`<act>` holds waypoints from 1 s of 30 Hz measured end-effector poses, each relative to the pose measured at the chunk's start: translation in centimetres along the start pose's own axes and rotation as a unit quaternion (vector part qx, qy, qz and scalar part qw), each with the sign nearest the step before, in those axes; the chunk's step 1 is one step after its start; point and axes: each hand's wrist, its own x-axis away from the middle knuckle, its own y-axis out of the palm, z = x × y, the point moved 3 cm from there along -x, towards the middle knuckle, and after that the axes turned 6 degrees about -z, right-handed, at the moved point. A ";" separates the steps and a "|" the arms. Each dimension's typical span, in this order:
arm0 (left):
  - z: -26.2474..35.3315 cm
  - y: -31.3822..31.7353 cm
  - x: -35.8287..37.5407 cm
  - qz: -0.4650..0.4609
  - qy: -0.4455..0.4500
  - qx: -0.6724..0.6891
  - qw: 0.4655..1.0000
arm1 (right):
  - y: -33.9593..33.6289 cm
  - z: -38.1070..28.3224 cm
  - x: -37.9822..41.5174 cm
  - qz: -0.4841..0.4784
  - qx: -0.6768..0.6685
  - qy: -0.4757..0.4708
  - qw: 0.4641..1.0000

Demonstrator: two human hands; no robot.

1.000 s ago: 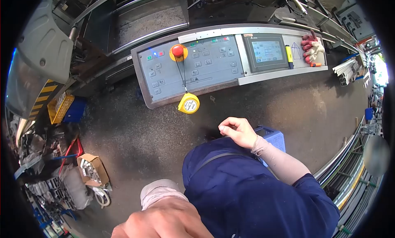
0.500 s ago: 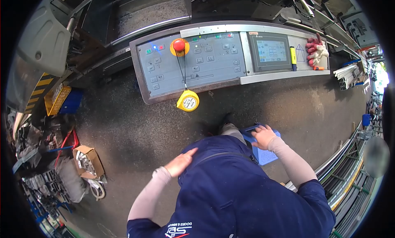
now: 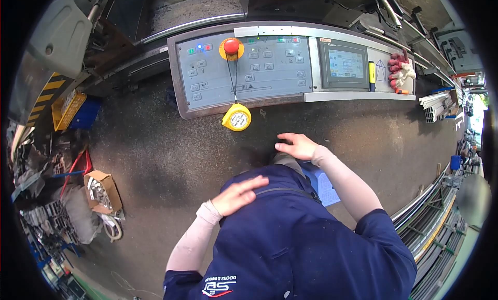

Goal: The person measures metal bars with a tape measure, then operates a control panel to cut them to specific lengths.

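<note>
Held flat in front of the dark blue shirt, my left hand (image 3: 239,195) has its fingers stretched out and nothing in it. My right hand (image 3: 298,146) hovers over the floor ahead of my waist, fingers apart and bare. Beyond both hands is a control panel (image 3: 280,84) with buttons and lit indicators. From its red emergency stop button (image 3: 231,46) a yellow tape measure (image 3: 237,118) hangs on a black cord. On the panel's right side are a touchscreen (image 3: 344,65), a yellow marker (image 3: 372,76) and red-and-white work gloves (image 3: 401,71). Neither hand touches any of these.
A blue plastic stool or crate (image 3: 326,188) stands partly behind my right forearm. To the left sit a cardboard box (image 3: 104,192) of small parts and a yellow bin (image 3: 69,111). Long metal profiles (image 3: 428,217) lie at the right; white profiles (image 3: 437,107) stick out behind.
My right hand has moved forward and left, away from the blue stool or crate. My left hand has shifted right and slightly up across the shirt. The view has shifted slightly.
</note>
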 end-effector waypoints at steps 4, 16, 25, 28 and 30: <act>-7.1 -2.7 6.8 0.064 -0.401 -0.356 0.842 | -2.5 -13.2 11.1 -0.133 -0.162 -0.403 0.891; 3.3 1.8 12.3 -0.008 -0.175 -0.414 0.893 | -0.9 0.3 21.0 -0.224 0.362 -0.018 0.904; 0.0 2.7 8.7 0.047 0.045 -0.291 0.955 | 3.6 0.3 16.8 -0.046 0.129 -0.302 0.944; -1.5 1.9 8.4 0.011 0.041 -0.269 0.962 | 3.6 1.3 16.0 -0.075 0.139 -0.301 0.941; -1.2 1.5 8.0 -0.001 0.032 -0.279 0.960 | 3.5 1.8 15.1 -0.083 0.155 -0.321 0.931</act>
